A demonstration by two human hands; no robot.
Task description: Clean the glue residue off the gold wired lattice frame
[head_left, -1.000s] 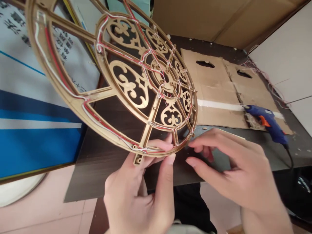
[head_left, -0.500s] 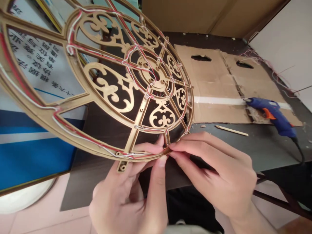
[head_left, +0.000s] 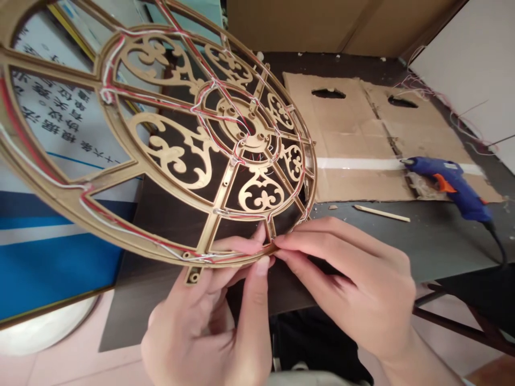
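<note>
A round gold frame (head_left: 145, 177) with scrollwork panels and spokes stands tilted in front of me. Red and white wires (head_left: 115, 221) run along its channels, rings and hub. My left hand (head_left: 213, 316) grips the frame's lower rim, thumb in front and fingers behind and through a gap. Close beside that thumb, my right hand (head_left: 346, 279) pinches at the rim with thumb and forefinger. Whether its fingertips hold the wire or only the rim edge is hidden.
On the dark table (head_left: 402, 252) to the right, a blue glue gun (head_left: 450, 182) lies partly on flattened cardboard (head_left: 341, 131). A thin wooden stick (head_left: 382, 213) lies nearer me. Loose wires (head_left: 454, 115) tangle at the back right. A printed board (head_left: 60, 252) leans at left.
The frame and both hands have shifted slightly left in view. Both hands keep the same hold at the lower rim.
</note>
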